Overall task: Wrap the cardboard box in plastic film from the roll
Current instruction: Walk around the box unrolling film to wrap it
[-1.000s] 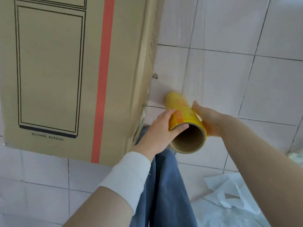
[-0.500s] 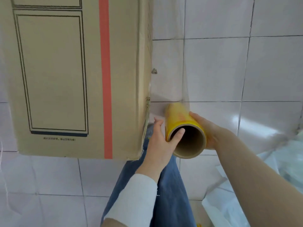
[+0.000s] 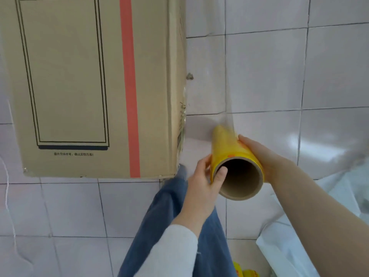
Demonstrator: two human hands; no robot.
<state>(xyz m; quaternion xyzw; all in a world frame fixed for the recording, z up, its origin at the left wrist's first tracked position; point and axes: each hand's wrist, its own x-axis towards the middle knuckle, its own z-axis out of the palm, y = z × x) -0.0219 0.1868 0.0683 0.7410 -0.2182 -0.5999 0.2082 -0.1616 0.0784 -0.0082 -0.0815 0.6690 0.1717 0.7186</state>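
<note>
A tall brown cardboard box [image 3: 79, 86] with a red stripe and a black outlined rectangle stands on the tiled floor at the left. To its right I hold a yellow roll of plastic film [image 3: 229, 148] with an open cardboard core facing me. My left hand [image 3: 203, 186] grips the near end, thumb hooked into the core. My right hand [image 3: 257, 154] is curled round the roll's right side. A clear sheet of film [image 3: 211, 86] stretches from the roll up toward the box's right edge.
The floor is pale square tiles [image 3: 339, 76]. White plastic sheeting [image 3: 311, 246] lies crumpled at the lower right. Something yellow [image 3: 243, 271] peeks in at the bottom edge. My blue trouser leg [image 3: 169, 226] stands just below the box corner. A thin white string [image 3: 8, 196] hangs at the far left.
The roll and both hands have drifted rightward, away from the box's edge, and the film sheet between roll and box has lengthened. Both grips are unchanged.
</note>
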